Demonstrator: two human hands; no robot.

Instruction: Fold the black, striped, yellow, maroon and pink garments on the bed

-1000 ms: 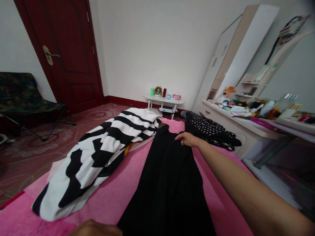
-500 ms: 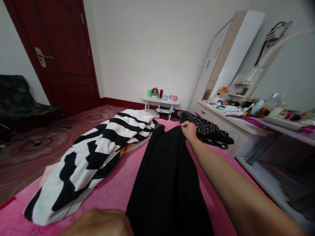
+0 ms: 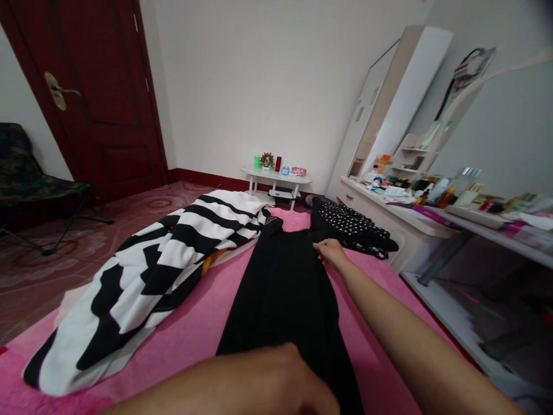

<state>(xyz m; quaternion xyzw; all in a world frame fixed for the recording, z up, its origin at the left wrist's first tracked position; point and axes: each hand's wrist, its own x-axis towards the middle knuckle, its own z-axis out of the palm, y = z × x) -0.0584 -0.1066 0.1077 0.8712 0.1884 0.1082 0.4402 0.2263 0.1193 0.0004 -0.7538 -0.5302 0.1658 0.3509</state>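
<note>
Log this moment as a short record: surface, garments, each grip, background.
Surface: pink cover
Centre: black garment, laid lengthwise
Left of it: striped garment, rumpled
Right of it, far end: dotted black fabric
Right grip: at the black garment's right edge; pinch unclear
Left grip: over the black garment's near part, blurred; contact unclear
Background: dark red door, camouflage chair, small white table

I find one plain black garment (image 3: 280,294) laid out lengthwise before me on a pink cover (image 3: 190,340). It lies mostly flat; I cannot fully see its near end.
</note>
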